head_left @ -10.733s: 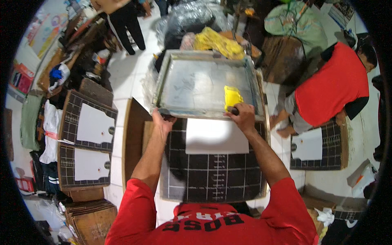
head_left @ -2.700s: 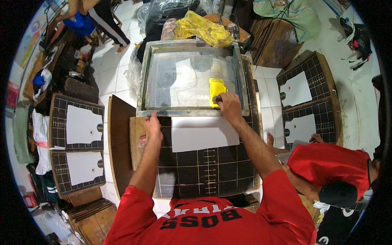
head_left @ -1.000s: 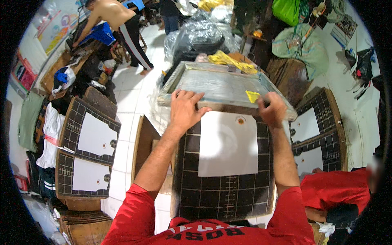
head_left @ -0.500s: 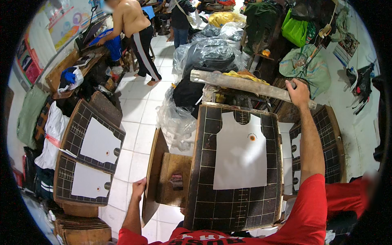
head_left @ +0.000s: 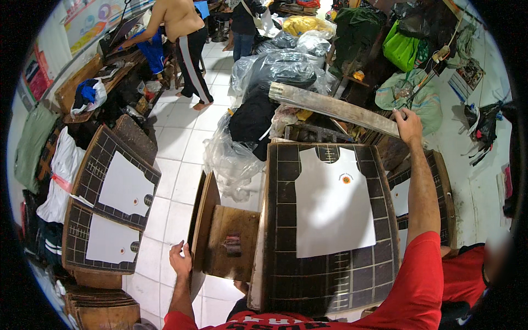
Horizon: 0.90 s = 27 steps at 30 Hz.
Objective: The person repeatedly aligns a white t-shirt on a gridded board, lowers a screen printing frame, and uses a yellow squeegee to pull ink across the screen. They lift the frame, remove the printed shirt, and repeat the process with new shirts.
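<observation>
In front of me lies a black gridded board [head_left: 280,231] with a white shirt-shaped piece [head_left: 330,209] flat on it. The piece carries a small round orange emblem near its neckline. Beyond the board's far edge, my right hand [head_left: 408,127] is at the right end of a long wooden plank [head_left: 335,110], its fingers curled on it. To the left, my left hand [head_left: 180,258] has its fingers apart beside an upright wooden board [head_left: 202,231] seen nearly edge-on. A wooden block [head_left: 220,258] lies between that board and the gridded one.
More gridded boards with white pieces stand at the left [head_left: 77,231] and right [head_left: 440,181]. Plastic-wrapped bundles [head_left: 286,69] fill the far middle. A person [head_left: 184,33] bends over a bench at far left; another stands behind. A red sleeve [head_left: 459,269] shows at right.
My left hand has loosened from a fist beside the upright board and its fingers have spread. The plank has shifted under my right hand, which is now at its right end.
</observation>
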Each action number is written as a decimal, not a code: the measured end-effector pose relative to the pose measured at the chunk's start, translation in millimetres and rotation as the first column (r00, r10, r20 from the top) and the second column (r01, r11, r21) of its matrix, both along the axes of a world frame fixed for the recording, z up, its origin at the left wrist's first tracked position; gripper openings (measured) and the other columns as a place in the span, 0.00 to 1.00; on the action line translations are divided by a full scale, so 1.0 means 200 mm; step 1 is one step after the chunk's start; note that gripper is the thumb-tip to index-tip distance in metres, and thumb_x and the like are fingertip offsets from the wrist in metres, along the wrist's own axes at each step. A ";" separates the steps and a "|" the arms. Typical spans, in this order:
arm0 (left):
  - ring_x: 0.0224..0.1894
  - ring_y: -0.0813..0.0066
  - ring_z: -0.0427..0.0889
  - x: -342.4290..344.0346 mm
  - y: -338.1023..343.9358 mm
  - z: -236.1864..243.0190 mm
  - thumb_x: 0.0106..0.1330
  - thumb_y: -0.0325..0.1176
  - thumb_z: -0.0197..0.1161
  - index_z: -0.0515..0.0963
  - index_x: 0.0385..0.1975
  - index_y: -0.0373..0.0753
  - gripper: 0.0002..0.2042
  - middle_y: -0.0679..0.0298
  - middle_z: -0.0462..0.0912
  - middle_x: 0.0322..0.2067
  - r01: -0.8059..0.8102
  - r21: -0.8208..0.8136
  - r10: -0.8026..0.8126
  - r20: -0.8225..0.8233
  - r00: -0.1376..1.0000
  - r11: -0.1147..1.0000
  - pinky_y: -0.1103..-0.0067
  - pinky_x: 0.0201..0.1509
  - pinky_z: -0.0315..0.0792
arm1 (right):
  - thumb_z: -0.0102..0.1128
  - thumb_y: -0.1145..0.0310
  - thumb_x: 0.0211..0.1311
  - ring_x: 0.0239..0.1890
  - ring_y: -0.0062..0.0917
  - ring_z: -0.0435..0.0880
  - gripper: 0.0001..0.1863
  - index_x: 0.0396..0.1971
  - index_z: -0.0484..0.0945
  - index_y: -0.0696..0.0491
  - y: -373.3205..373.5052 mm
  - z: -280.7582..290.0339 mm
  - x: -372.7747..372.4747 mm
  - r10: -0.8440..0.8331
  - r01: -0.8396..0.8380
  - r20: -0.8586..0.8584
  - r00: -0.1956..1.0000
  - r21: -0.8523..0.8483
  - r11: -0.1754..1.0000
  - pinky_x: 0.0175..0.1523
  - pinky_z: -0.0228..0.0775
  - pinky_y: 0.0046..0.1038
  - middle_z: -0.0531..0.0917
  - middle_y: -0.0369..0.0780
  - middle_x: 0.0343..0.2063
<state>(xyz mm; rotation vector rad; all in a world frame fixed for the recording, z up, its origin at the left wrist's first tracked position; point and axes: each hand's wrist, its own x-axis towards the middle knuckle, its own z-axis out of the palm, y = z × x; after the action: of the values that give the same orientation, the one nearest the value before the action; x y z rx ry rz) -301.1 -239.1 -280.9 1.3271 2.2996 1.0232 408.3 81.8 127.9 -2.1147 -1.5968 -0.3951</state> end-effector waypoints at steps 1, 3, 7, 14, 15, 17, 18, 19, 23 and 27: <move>0.44 0.56 0.84 0.00 0.00 0.01 0.70 0.42 0.66 0.85 0.49 0.31 0.19 0.50 0.87 0.39 0.023 0.027 -0.021 -0.060 0.998 0.999 0.65 0.51 0.77 | 0.56 0.36 0.64 0.51 0.49 0.83 0.35 0.48 0.85 0.56 0.00 0.01 -0.01 0.005 -0.006 -0.017 1.000 -0.031 1.000 0.55 0.73 0.48 0.86 0.52 0.47; 0.44 0.54 0.86 -0.04 0.02 0.01 0.68 0.42 0.69 0.86 0.46 0.31 0.19 0.48 0.88 0.39 0.012 0.045 -0.011 -0.028 1.000 0.999 0.64 0.51 0.77 | 0.56 0.36 0.64 0.50 0.49 0.83 0.33 0.46 0.85 0.55 -0.01 0.02 -0.02 0.012 -0.013 -0.023 1.000 -0.037 0.999 0.53 0.73 0.48 0.86 0.52 0.45; 0.39 0.49 0.89 -0.15 0.10 0.03 0.56 0.35 0.77 0.85 0.43 0.29 0.19 0.48 0.89 0.36 -0.003 -0.263 -0.017 -0.074 0.997 0.965 0.63 0.46 0.81 | 0.57 0.37 0.64 0.47 0.50 0.84 0.30 0.43 0.86 0.52 -0.03 0.01 -0.04 0.009 -0.009 0.002 1.000 -0.009 1.000 0.51 0.73 0.48 0.86 0.52 0.42; 0.40 0.48 0.89 -0.20 0.23 0.50 0.50 0.32 0.77 0.88 0.39 0.34 0.16 0.48 0.89 0.35 -0.260 -0.138 0.197 -0.357 0.913 0.956 0.60 0.44 0.80 | 0.57 0.37 0.64 0.53 0.46 0.85 0.33 0.52 0.86 0.52 -0.03 0.00 -0.04 0.027 -0.028 0.015 1.000 0.003 1.000 0.60 0.74 0.45 0.87 0.50 0.48; 0.40 0.48 0.88 -0.20 0.20 0.64 0.49 0.31 0.77 0.88 0.39 0.34 0.16 0.48 0.89 0.34 -0.232 -0.100 0.185 -0.346 0.920 0.968 0.60 0.43 0.79 | 0.57 0.38 0.64 0.52 0.47 0.85 0.33 0.52 0.85 0.53 -0.03 0.01 -0.05 0.040 -0.041 0.017 0.999 0.027 0.999 0.59 0.74 0.45 0.87 0.50 0.47; 0.36 0.47 0.87 -0.16 0.11 0.92 0.50 0.29 0.75 0.87 0.37 0.34 0.13 0.49 0.88 0.32 -0.181 0.023 0.179 -0.312 0.933 0.983 0.61 0.41 0.78 | 0.56 0.37 0.64 0.54 0.44 0.84 0.33 0.54 0.85 0.50 -0.03 0.02 -0.06 0.048 -0.048 0.004 0.999 0.032 0.998 0.61 0.74 0.45 0.87 0.49 0.50; 0.33 0.47 0.86 -0.13 0.04 1.04 0.51 0.27 0.72 0.86 0.35 0.33 0.11 0.49 0.87 0.30 -0.163 0.079 0.179 -0.290 0.940 0.984 0.63 0.40 0.78 | 0.56 0.38 0.64 0.54 0.44 0.84 0.33 0.55 0.85 0.50 -0.03 0.03 -0.06 0.049 -0.049 -0.006 0.999 0.026 0.998 0.61 0.74 0.45 0.87 0.49 0.50; 0.32 0.47 0.85 -0.08 -0.03 1.14 0.52 0.26 0.69 0.86 0.34 0.32 0.10 0.50 0.86 0.28 -0.122 0.108 0.148 -0.277 0.950 0.987 0.63 0.39 0.77 | 0.56 0.38 0.64 0.54 0.44 0.84 0.33 0.55 0.85 0.49 -0.03 0.04 -0.07 0.057 -0.057 -0.013 0.998 0.028 0.998 0.61 0.74 0.44 0.87 0.48 0.50; 0.28 0.53 0.79 0.31 -0.36 1.27 0.46 0.23 0.60 0.84 0.31 0.32 0.12 0.53 0.82 0.26 0.373 0.471 -0.133 -0.467 0.874 0.799 0.67 0.32 0.71 | 0.57 0.39 0.63 0.54 0.43 0.85 0.33 0.56 0.85 0.49 -0.02 0.09 -0.07 0.099 -0.099 -0.040 0.994 0.010 0.995 0.61 0.75 0.43 0.87 0.48 0.50; 0.25 0.57 0.72 0.84 -0.77 1.12 0.38 0.32 0.66 0.72 0.21 0.46 0.11 0.63 0.69 0.21 0.594 0.107 -0.350 -0.719 0.600 0.797 0.62 0.29 0.64 | 0.58 0.39 0.61 0.52 0.44 0.86 0.32 0.53 0.86 0.48 -0.02 0.09 -0.06 0.153 -0.152 -0.055 0.987 0.028 0.988 0.59 0.77 0.44 0.88 0.49 0.47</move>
<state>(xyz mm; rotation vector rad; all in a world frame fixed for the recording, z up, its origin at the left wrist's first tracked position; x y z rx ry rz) -132.1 -393.0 -57.6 2.6667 1.9684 0.8434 396.3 77.9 146.0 -1.9523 -1.6981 -0.2987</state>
